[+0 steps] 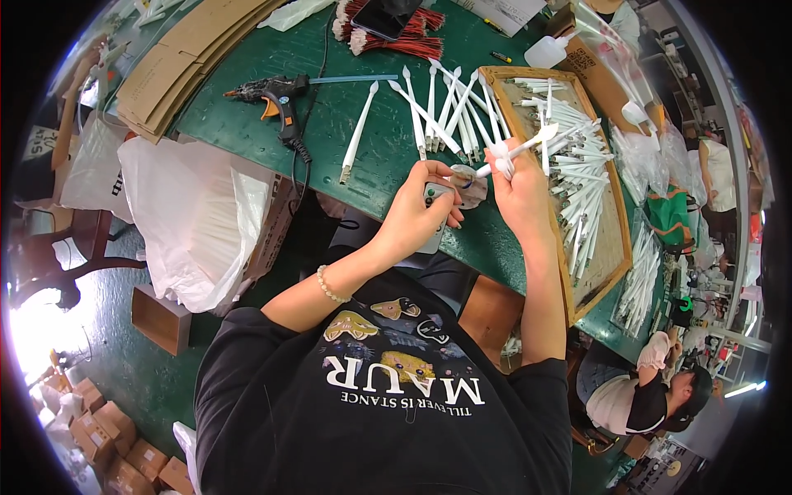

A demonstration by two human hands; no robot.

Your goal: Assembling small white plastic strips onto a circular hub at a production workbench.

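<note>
My left hand curls its fingers around a grey remote-like device with small green marks, at the table's near edge. To its right, my right hand is closed on several white candle-shaped sticks with flame-like tips; how far they run inside the fist is hidden. Between the hands lies a round greyish disc, partly covered. More white candle sticks with metallic ends fan out on the table beyond my hands. One candle stick lies apart on the left.
A wooden-framed tray full of white sticks stands at right. A hot glue gun lies left, its cord hanging over the edge. Red wire bundles and a phone are at the back. A plastic-lined box sits left; another person sits right.
</note>
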